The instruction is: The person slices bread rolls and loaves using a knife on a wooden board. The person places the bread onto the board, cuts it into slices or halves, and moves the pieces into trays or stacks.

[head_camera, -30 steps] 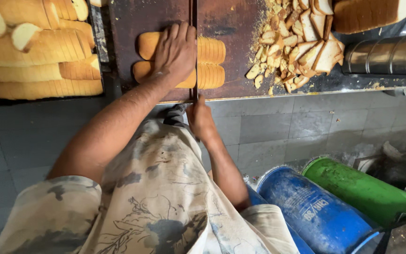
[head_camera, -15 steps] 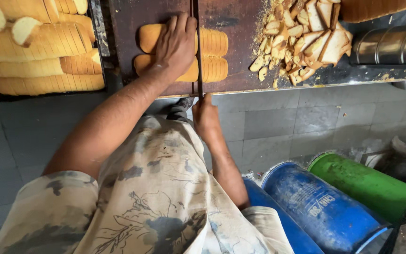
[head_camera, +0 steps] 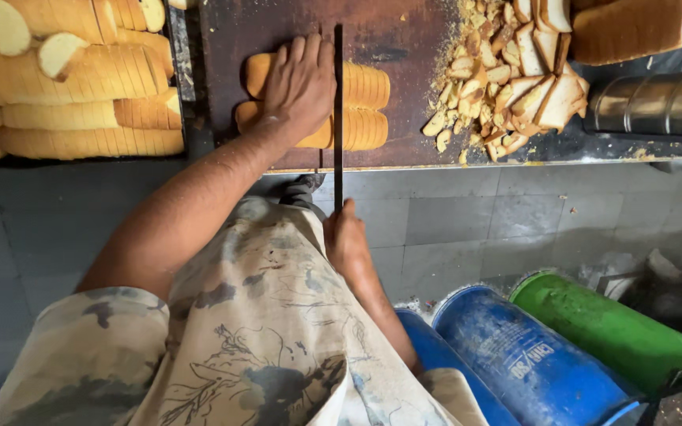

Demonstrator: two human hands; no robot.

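Slicing loaves (head_camera: pixel 361 106), knife (head_camera: pixel 338 110) mid-cut

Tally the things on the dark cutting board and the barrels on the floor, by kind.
Bread loaves under the left hand: 2
Long knife in the right hand: 1
Pile of cut bread scraps: 1
Blue barrel: 1
Green barrel: 1
Total: 6

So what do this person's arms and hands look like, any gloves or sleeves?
No gloves: the left hand and right hand are both bare, with no rings, watch or bands visible. The forearms are uncovered too. The only clothing showing is a loose pale beige garment printed with dark grey, sketch-like blotches and lines.
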